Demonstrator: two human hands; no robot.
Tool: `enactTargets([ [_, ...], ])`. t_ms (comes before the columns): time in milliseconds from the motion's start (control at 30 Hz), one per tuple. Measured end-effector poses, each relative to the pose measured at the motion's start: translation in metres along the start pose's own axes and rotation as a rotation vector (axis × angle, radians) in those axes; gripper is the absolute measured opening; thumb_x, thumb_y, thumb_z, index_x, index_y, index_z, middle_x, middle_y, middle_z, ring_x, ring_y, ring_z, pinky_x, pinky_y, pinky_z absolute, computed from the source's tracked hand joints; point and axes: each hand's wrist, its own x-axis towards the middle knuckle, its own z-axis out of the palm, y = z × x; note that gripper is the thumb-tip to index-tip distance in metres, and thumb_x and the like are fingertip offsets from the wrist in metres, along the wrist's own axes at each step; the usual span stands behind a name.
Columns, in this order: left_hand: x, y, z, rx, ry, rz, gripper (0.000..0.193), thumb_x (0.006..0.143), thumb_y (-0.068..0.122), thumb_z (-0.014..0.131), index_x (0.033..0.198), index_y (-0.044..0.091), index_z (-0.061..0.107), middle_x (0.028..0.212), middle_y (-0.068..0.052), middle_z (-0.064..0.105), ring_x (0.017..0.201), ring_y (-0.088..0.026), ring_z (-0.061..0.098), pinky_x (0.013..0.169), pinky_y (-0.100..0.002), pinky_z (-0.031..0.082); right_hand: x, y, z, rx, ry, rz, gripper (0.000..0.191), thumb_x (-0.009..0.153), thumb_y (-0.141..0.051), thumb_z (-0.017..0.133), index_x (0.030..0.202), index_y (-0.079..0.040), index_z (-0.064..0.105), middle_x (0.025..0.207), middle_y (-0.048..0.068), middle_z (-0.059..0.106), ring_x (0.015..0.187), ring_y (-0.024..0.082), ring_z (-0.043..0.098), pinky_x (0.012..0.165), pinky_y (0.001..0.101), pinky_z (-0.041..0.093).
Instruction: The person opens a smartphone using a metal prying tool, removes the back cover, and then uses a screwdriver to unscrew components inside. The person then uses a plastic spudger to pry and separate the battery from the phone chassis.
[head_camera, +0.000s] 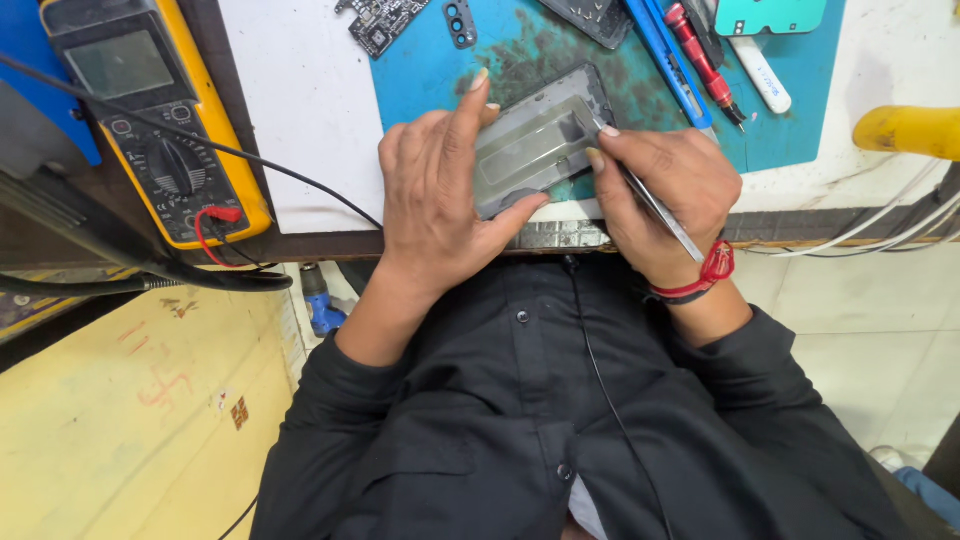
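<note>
- Cluttered repair workbench seen from above, with a teal work mat (560, 50) over a white sheet (300, 110) near its front edge.
- Grey opened phone body (540, 140) lying tilted on the mat's front edge, close to the bench's front edge.
- Left hand (440, 190) pressed on the phone body's left end, fingers curled over it, index finger stretched up along its top edge, thumb against its lower edge.
- Right hand (665, 185) at the phone body's right end, fingers closed together around metal tweezers (650, 200), tips touching the phone's upper right corner.
- Red thread band (705, 275) on the right wrist.
- Yellow multimeter (160, 120) at the bench's left side, red and black leads plugged in.
- Blue tool (665, 60) and red screwdriver (700, 55) at the mat's far right; small circuit board (380, 20) at the far edge.
- Black shirt (530, 420) below the bench.
</note>
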Motion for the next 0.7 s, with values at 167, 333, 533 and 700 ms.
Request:
enactTargets([
  [167, -0.002, -0.004, 0.003, 0.005, 0.022, 0.012, 0.109, 0.086, 0.049, 0.092, 0.161, 0.004, 0.026, 0.134, -0.003, 0.066, 0.124, -0.024, 0.055, 0.112, -0.044, 0.034, -0.001, -0.001, 0.005, -0.082, -0.020, -0.038, 0.026, 0.101, 0.004, 0.083, 0.124, -0.002, 0.072, 0.115, 0.014, 0.075, 0.093, 0.029, 0.070, 0.082, 0.0349, 0.054],
  [333, -0.001, -0.005, 0.005, 0.000, 0.033, 0.015, 0.105, 0.085, 0.052, 0.092, 0.157, 0.003, 0.032, 0.130, -0.004, 0.069, 0.122, -0.024, 0.056, 0.109, -0.043, 0.034, -0.001, 0.003, 0.007, -0.104, -0.012, -0.052, 0.027, 0.102, 0.003, 0.083, 0.126, -0.002, 0.072, 0.118, 0.014, 0.074, 0.093, 0.029, 0.069, 0.083, 0.0354, 0.055],
  [533, 0.000, -0.005, 0.002, -0.002, 0.028, 0.015, 0.103, 0.085, 0.051, 0.093, 0.156, 0.002, 0.037, 0.131, -0.004, 0.069, 0.122, -0.023, 0.056, 0.110, -0.041, 0.035, -0.004, 0.004, 0.009, -0.132, -0.021, -0.065, 0.028, 0.104, 0.000, 0.085, 0.127, -0.003, 0.071, 0.122, 0.013, 0.074, 0.093, 0.029, 0.067, 0.084, 0.0355, 0.054],
  [700, 0.002, -0.005, 0.000, -0.034, 0.037, 0.018, 0.101, 0.084, 0.049, 0.094, 0.154, 0.003, 0.039, 0.130, -0.004, 0.070, 0.120, -0.022, 0.057, 0.109, -0.040, 0.037, -0.002, 0.003, 0.014, -0.259, -0.015, -0.135, 0.032, 0.100, -0.002, 0.086, 0.128, -0.006, 0.072, 0.123, 0.010, 0.072, 0.099, 0.030, 0.065, 0.082, 0.0357, 0.053],
])
